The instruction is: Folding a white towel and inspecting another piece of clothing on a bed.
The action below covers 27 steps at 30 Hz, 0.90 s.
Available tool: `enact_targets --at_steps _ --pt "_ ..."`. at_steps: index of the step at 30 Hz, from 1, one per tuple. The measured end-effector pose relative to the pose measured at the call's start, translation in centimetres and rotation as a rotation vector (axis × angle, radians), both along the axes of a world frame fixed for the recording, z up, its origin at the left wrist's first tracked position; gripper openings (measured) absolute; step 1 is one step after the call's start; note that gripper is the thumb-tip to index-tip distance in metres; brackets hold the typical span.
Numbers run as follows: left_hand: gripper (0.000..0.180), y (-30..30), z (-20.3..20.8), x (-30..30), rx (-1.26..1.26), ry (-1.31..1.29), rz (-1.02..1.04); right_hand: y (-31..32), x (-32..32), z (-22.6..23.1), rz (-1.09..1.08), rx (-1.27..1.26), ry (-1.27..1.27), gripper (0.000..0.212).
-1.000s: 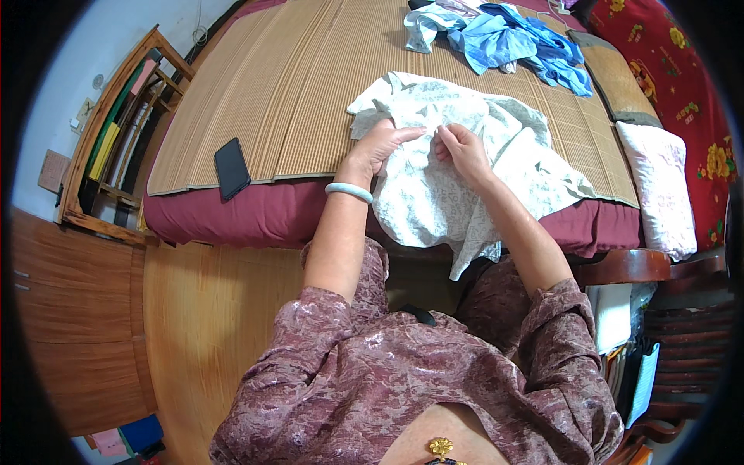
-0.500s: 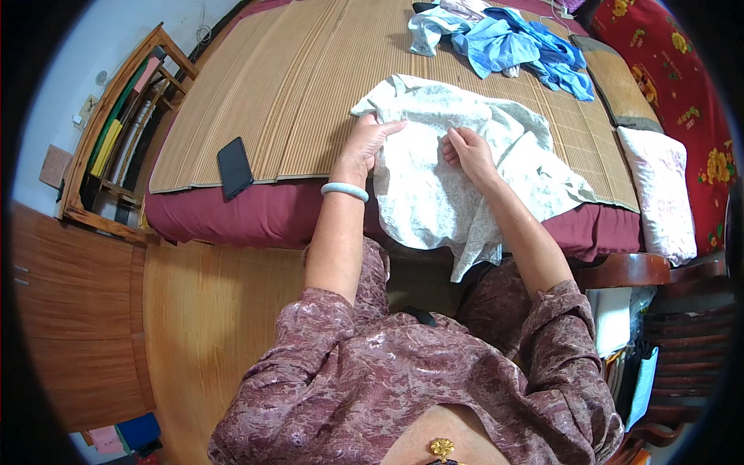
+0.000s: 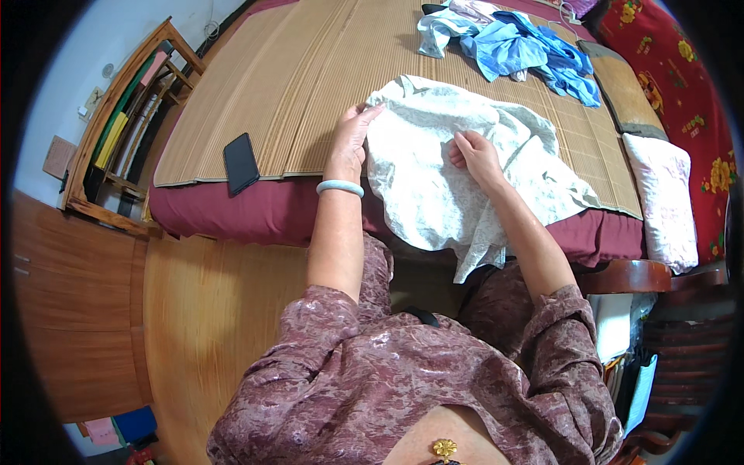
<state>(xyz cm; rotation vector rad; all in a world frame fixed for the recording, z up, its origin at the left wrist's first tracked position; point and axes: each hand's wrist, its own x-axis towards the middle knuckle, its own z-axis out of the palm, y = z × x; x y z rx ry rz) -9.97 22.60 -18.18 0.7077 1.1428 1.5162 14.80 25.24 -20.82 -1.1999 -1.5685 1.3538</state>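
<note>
A white cloth (image 3: 426, 182) with a pale grey pattern lies spread and rumpled over the near edge of the bed, one corner hanging down toward my lap. My left hand (image 3: 351, 141), a pale bangle on its wrist, pinches the cloth's far left edge between thumb and fingers. Over the middle of the cloth is my right hand (image 3: 478, 159), its fingers curled in and the thumb against them. Whether it grips a fold there is hidden.
A woven mat (image 3: 310, 85) covers the bed. A black phone (image 3: 241, 163) lies on it at the left. Crumpled blue clothes (image 3: 511, 50) are heaped at the back. To the right are a white pillow (image 3: 660, 198), a brown pillow (image 3: 620, 85) and a wooden chair (image 3: 628, 275).
My left hand has shifted up and slightly left along the cloth's edge, drawing that edge flatter. The right hand stays over the middle with little change. The whole view has moved slightly.
</note>
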Motion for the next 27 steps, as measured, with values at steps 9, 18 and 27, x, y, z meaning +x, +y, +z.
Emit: enact_targets --at_steps 9,18,27 --pt "0.014 0.0 -0.5 -2.1 0.078 -0.194 0.263 0.4 0.3 -0.6 -0.001 0.041 0.008 0.028" --pt "0.026 -0.2 -0.9 -4.2 0.142 -0.200 0.294 1.6 1.4 -1.7 -0.060 -0.030 0.121 0.023" --pt "0.035 -0.3 -0.5 -2.9 0.179 -0.034 0.101 3.0 2.2 -2.4 -0.150 -0.007 0.175 0.022"
